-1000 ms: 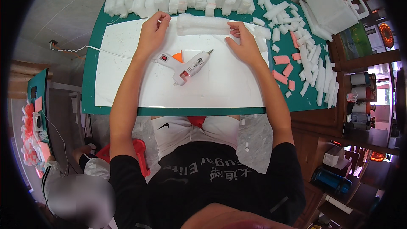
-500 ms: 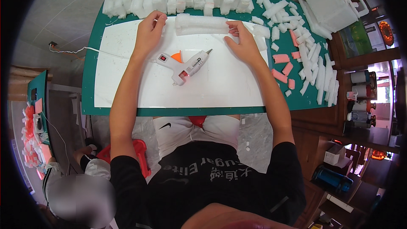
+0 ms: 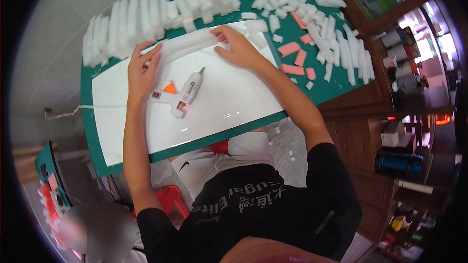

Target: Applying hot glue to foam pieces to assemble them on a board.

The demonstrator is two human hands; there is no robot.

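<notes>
A long white foam piece [image 3: 187, 44] with a groove along it lies near the far edge of the white board [image 3: 214, 102]. At its left end, my left hand [image 3: 142, 70] has its fingers loosely bent and apart, fingertips close beside the foam. My right hand [image 3: 239, 48] reaches over the other end, fingertips touching the foam and thumb spread away. Neither hand is closed round it. Between my forearms a white hot glue gun [image 3: 187, 95] rests on the board, nozzle pointing away, an orange piece [image 3: 170, 87] beside it.
White foam strips [image 3: 146, 17] stand in a row along the far edge of the green mat [image 3: 258, 119]. Loose white offcuts [image 3: 312, 27] and several pink pieces [image 3: 288, 48] lie at right. The glue gun's cord [image 3: 87, 107] runs left. A red stool [image 3: 170, 198] stands below.
The view has turned, so the table looks tilted and shifted left. My left fingertips appear closer to the foam's left end. The glue gun stays on the board.
</notes>
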